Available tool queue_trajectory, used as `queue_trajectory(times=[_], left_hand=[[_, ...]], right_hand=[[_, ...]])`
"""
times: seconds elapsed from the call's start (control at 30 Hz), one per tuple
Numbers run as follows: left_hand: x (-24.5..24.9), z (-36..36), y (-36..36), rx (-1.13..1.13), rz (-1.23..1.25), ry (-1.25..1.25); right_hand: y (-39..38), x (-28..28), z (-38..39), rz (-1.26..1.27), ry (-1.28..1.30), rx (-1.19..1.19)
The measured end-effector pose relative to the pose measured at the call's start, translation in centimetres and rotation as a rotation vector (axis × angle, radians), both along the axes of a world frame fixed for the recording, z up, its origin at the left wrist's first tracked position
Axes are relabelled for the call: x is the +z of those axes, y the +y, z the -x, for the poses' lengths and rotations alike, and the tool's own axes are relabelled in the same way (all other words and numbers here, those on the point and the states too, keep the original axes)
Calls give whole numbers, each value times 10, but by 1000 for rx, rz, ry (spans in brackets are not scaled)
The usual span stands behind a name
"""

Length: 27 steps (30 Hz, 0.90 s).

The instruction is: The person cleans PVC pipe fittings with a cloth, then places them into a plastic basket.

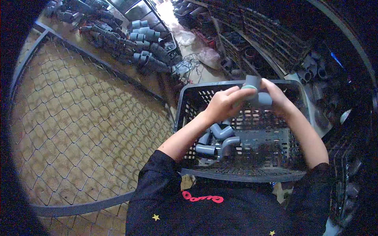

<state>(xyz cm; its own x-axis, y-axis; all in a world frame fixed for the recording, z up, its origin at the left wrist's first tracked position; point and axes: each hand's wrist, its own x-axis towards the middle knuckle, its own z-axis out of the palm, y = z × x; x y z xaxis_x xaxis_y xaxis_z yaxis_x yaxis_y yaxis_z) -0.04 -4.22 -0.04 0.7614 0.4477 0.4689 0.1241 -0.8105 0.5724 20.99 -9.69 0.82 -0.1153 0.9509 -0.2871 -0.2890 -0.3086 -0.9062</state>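
Above the far part of a black plastic basket (240, 176), both hands are raised close together around grey pipe fittings. My left hand (228, 103) has its fingers wrapped round a grey fitting (252, 81) with a pale green ring. My right hand (277, 96) is closed around the right side of the grey pieces, beside a lighter grey round end (264, 99). Whether these are one piece or two I cannot tell. Several grey elbow fittings (222, 131) lie in the left part of the basket, below my left hand.
A wire mesh panel (90, 126) in a grey metal frame stands on the left. Piles of grey fittings (145, 35) lie at the back left. Stacked dark crates (271, 31) are at the back right. Plastic bags (208, 58) and tangled cords lie on the floor beyond the basket.
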Motion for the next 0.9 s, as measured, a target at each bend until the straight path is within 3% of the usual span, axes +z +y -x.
queue_trajectory(times=[0.07, 0.17, 0.27, 0.4, 0.53, 0.6, 0.67, 0.77, 0.87, 0.9], left_hand=[[2, 1, -4, -12, 16, 45], [0, 1, 1, 4, -30, 14], [0, -4, 5, 21, -57, -236], [1, 2, 0, 47, -157, 50], [3, 1, 1, 84, -246, 9], [1, -1, 6, 135, -217, -62], [0, -1, 7, 207, -173, -56], [-8, -4, 6, 161, -144, -80], [-10, -6, 4, 88, -103, -84], [-11, -7, 4, 66, -118, -99]], right_hand=[[9, -19, -10, 42, -5, 65], [0, -6, -3, 112, -69, 216], [-2, 2, -4, 166, -44, 302], [8, -13, -4, 48, -102, -25], [0, 8, 1, 97, -169, 62], [8, -8, 0, -127, -388, 232], [4, -14, 5, -97, -301, 144], [13, -27, -8, 245, 150, 99], [5, -12, 10, 102, -94, -12], [3, -12, 14, -71, -216, -52]])
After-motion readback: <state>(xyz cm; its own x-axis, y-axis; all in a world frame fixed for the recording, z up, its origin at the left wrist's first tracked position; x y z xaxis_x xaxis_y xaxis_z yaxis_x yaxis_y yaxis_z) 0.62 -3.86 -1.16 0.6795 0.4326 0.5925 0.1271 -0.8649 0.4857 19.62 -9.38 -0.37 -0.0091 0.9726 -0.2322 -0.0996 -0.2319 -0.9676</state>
